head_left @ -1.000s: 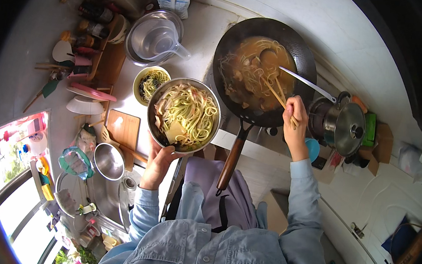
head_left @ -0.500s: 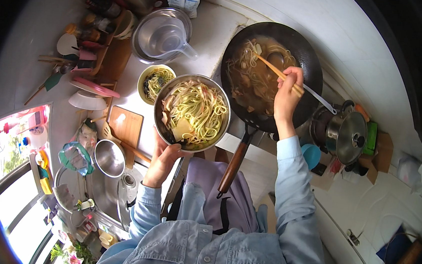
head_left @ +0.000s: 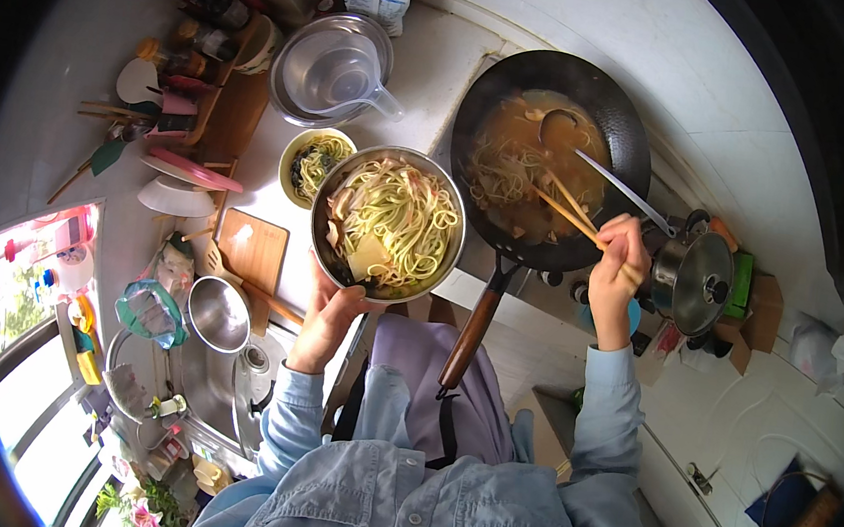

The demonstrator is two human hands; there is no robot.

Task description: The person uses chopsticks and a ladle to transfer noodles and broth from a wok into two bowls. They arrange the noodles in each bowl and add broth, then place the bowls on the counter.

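Observation:
My left hand (head_left: pixel 327 320) grips the near-left rim of a steel bowl (head_left: pixel 456 256), thumb on the edge, fingers partly hidden beneath. Noodles (head_left: pixel 406 212) with meat slices fill it. My right hand (head_left: pixel 620 266) is closed around a pair of wooden chopsticks (head_left: pixel 572 211), whose tips dip into brown broth with noodles (head_left: pixel 500 175) in a black wok (head_left: pixel 622 100). A ladle (head_left: pixel 624 189) rests in the wok, its bowl partly under the broth and its handle over the right rim. Behind the steel bowl stands a smaller yellowish bowl (head_left: pixel 287 176) of noodles with dark bits.
A steel basin (head_left: pixel 285 56) holding a clear plastic scoop (head_left: pixel 343 76) stands at the back left. The wok's wooden handle (head_left: pixel 471 338) juts toward me. A lidded steel pot (head_left: pixel 691 282) sits right. Left are a cutting board (head_left: pixel 253 244), an empty steel bowl (head_left: pixel 220 314) and a sink (head_left: pixel 201 380).
My right hand has moved toward me and right, with the chopstick tips lower in the wok. The ladle's bowl now shows farther back. My left hand and the steel bowl have barely moved.

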